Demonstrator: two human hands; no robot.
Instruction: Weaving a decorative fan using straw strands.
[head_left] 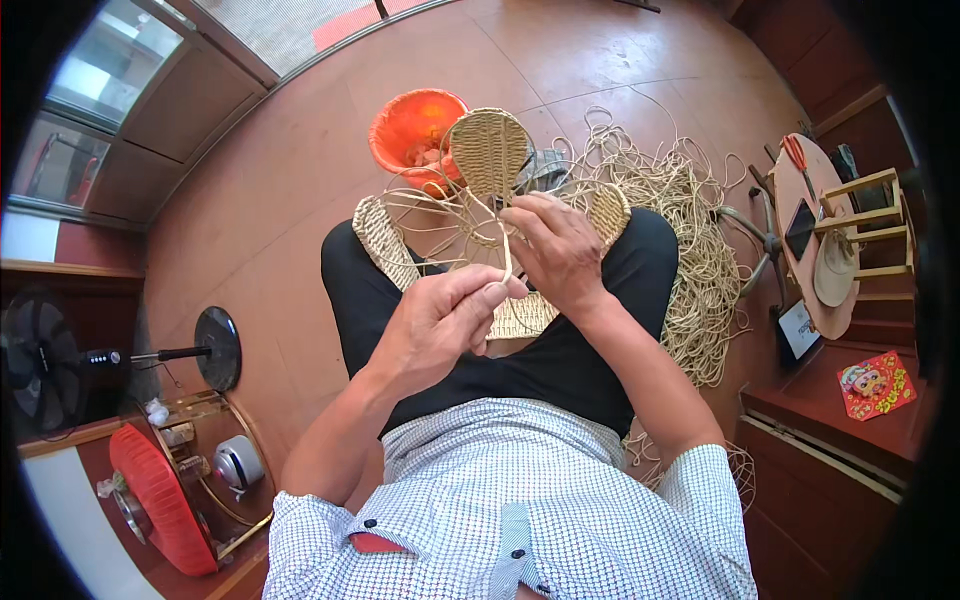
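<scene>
Between my knees is a woven straw piece [488, 150] with several flaps: a rounded one standing up at the far side, one on each thigh and one nearest me. Loose straw cords [440, 205] loop out around its middle. My left hand [445, 312] is closed, pinching a pale straw cord [507, 248] between thumb and forefinger. That cord runs up to my right hand [556, 245], whose curled fingers close on the strands near the base of the far flap. The right fingertips partly hide what they grip.
An orange bucket [385, 140] stands beyond the left knee. A large heap of straw cord [690, 230] covers the floor at right. Farther right, a round table [795, 185] bears red-handled scissors [795, 150] and a wooden frame [870, 215]. A fan base [218, 348] stands left.
</scene>
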